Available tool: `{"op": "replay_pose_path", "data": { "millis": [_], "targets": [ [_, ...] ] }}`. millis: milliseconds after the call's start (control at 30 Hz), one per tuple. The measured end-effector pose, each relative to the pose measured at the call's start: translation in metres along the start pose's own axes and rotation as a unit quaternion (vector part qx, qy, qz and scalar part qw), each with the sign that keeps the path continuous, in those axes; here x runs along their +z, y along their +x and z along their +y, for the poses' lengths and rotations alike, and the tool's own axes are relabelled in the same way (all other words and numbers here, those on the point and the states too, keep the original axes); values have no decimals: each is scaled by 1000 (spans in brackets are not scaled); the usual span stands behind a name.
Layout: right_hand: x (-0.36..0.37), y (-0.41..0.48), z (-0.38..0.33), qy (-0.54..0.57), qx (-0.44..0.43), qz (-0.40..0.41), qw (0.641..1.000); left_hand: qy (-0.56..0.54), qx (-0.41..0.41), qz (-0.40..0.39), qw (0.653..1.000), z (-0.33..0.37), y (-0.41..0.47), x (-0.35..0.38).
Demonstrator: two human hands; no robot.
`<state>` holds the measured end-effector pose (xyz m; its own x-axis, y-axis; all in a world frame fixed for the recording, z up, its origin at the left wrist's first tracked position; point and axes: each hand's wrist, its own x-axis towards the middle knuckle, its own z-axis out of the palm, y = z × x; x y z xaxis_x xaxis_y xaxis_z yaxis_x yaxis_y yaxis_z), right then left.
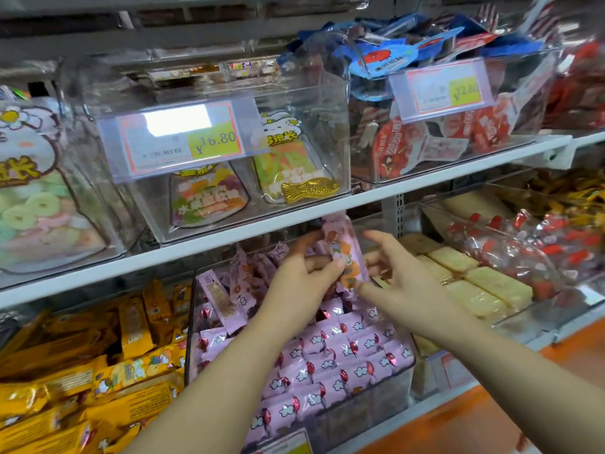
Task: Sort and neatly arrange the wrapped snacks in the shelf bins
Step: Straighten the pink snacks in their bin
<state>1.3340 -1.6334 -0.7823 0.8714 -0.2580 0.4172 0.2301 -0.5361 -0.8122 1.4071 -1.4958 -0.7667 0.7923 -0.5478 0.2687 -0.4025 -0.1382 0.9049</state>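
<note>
A clear bin (386,398) on the lower shelf holds several pink wrapped snacks (347,352), lined in rows at the front and jumbled at the back. My left hand (301,280) pinches one pink snack packet (343,250) and holds it upright above the bin's back. My right hand (402,280) is just right of that packet with fingers spread and relaxed, holding nothing.
Yellow wrapped snacks (82,371) fill the bin to the left. Pale yellow wafer packs (474,286) and red-wrapped candies (537,247) lie to the right. The white upper shelf edge (393,191) runs just above my hands, carrying clear bins of gummy bags (209,198) and red packets (425,139).
</note>
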Motion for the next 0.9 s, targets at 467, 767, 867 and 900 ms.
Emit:
{"op": "replay_pose_path", "data": {
  "millis": [467,767,867,900],
  "targets": [
    [3,6,6,-118,-11,42,992,563,108,-26,819,-17,1,-11],
    [7,13,10,-54,-61,105,991,602,63,-51,794,-24,3,-10],
    [7,14,9,-51,-35,54,997,634,68,-44,769,-23,-2,-12],
    [7,15,9,-55,-20,28,998,646,72,-46,759,-23,-4,-12]
  ]
}}
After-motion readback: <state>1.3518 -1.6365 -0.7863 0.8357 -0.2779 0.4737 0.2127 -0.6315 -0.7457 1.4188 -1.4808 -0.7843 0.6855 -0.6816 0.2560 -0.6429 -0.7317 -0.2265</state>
